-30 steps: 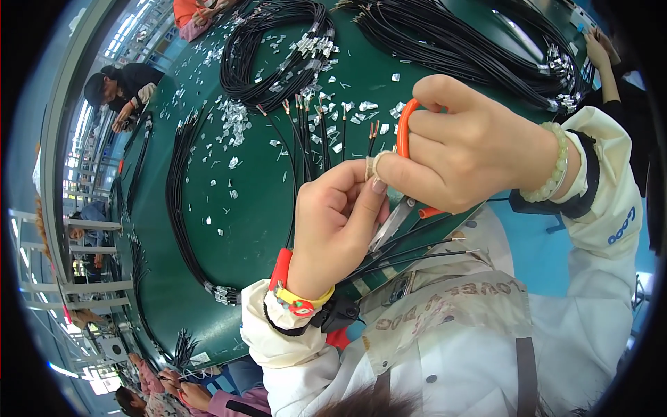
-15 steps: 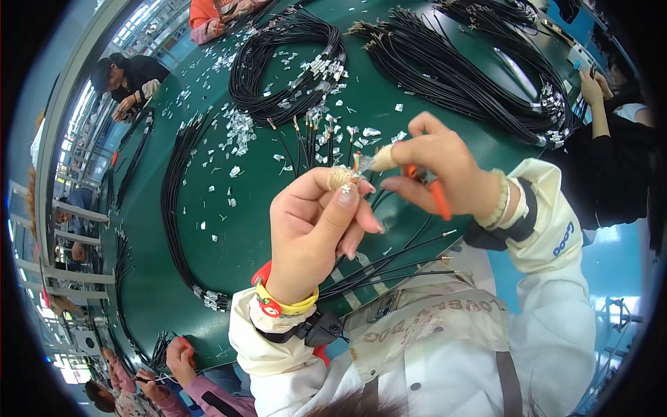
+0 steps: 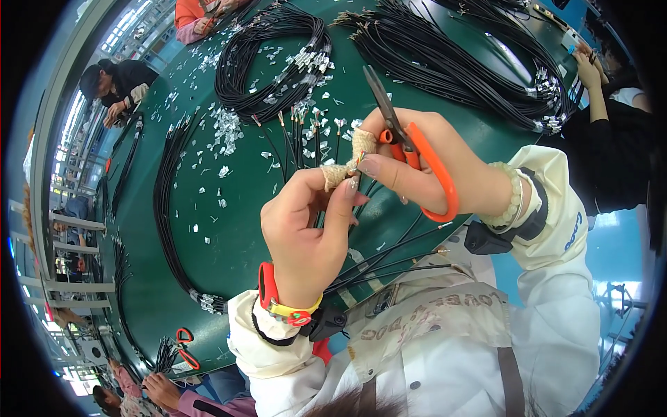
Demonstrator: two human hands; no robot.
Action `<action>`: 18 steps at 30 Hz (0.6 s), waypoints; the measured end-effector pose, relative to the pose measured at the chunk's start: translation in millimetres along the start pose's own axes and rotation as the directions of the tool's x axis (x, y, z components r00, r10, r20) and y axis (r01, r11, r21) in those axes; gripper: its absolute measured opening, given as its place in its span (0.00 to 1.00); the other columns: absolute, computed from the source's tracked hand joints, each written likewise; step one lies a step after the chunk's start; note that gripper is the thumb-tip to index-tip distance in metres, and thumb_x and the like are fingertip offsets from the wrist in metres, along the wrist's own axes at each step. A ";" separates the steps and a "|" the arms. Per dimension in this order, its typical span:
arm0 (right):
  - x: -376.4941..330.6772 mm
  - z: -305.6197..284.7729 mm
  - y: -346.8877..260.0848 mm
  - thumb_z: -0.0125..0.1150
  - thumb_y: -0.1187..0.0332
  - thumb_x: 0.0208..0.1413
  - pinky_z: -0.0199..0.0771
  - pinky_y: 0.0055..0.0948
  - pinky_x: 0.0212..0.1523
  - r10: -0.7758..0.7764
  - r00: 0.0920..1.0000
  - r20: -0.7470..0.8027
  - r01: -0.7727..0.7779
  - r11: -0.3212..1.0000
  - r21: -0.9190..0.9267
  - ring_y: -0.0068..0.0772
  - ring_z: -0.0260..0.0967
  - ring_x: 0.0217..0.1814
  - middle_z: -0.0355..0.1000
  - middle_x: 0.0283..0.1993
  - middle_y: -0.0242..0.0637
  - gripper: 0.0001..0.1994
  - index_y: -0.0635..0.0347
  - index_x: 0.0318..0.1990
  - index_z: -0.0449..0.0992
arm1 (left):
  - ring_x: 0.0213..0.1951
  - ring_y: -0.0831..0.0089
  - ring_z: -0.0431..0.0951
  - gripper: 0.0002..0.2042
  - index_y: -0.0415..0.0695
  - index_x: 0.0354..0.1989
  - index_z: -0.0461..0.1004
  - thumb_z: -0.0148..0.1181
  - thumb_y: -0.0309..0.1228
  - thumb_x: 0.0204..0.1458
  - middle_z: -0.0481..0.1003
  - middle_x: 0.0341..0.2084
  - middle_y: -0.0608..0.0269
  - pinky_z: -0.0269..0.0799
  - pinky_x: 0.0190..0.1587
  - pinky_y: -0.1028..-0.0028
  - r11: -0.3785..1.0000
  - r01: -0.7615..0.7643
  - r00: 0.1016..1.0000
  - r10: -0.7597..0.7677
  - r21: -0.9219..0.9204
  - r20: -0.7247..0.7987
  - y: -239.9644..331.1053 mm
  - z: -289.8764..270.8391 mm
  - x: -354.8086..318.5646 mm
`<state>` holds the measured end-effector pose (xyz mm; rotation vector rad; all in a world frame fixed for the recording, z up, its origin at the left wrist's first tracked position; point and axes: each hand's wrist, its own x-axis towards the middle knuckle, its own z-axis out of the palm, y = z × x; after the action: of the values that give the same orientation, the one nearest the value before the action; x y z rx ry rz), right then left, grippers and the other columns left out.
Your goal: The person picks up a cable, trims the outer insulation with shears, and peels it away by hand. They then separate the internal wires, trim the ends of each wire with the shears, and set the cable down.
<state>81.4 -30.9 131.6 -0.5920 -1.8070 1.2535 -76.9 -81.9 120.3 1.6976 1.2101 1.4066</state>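
Scissors (image 3: 410,149) in right hand (image 3: 431,167), over green table (image 3: 229,229): long axis runs up-left to down-right, blades closed, tips pointing up-left away from body, orange handles toward wrist. Right fingers closed around handles. Left hand (image 3: 306,236) pinches black cables (image 3: 375,257), bandaged thumb (image 3: 337,175) touching right fingertips. Cables trail toward lap.

The right hand (image 3: 431,167) has turned its orange-handled scissors (image 3: 410,142) so the blades now point up away from the green table (image 3: 208,229), while the left hand (image 3: 309,229), earlier closed against it, pinches black cables (image 3: 361,260) apart.
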 end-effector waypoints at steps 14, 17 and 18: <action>-1.1 1.2 9.2 0.55 0.72 0.49 0.55 0.14 0.19 -0.039 0.999 -0.025 0.037 0.998 -0.048 0.12 0.56 0.19 0.63 0.21 0.27 0.05 0.64 0.31 0.68 | 0.13 0.73 0.65 0.06 0.36 0.24 0.66 0.58 0.17 0.40 0.67 0.15 0.60 0.60 0.15 0.78 0.831 -0.353 0.922 0.388 0.430 0.008 -12.8 -0.4 6.0; -2.9 2.6 12.9 0.56 0.73 0.48 0.54 0.13 0.20 -0.014 0.999 -0.037 0.011 0.997 -0.073 0.11 0.56 0.20 0.63 0.21 0.27 0.05 0.64 0.30 0.67 | 0.14 0.71 0.65 0.07 0.36 0.24 0.65 0.58 0.16 0.39 0.66 0.15 0.59 0.60 0.15 0.76 0.803 -0.367 0.918 0.395 0.469 0.042 -15.8 0.2 4.8; -3.4 1.4 13.6 0.56 0.73 0.48 0.54 0.13 0.20 -0.013 0.999 -0.040 0.010 0.997 -0.071 0.11 0.56 0.20 0.63 0.21 0.27 0.05 0.64 0.30 0.67 | 0.14 0.70 0.65 0.07 0.36 0.23 0.65 0.58 0.16 0.39 0.66 0.15 0.59 0.60 0.16 0.75 0.751 -0.405 0.895 0.442 0.521 0.058 -16.8 1.8 4.6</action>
<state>81.0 -28.9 117.6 -0.6411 -1.8243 1.1660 -79.5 -70.9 106.9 2.4504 1.3920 1.4835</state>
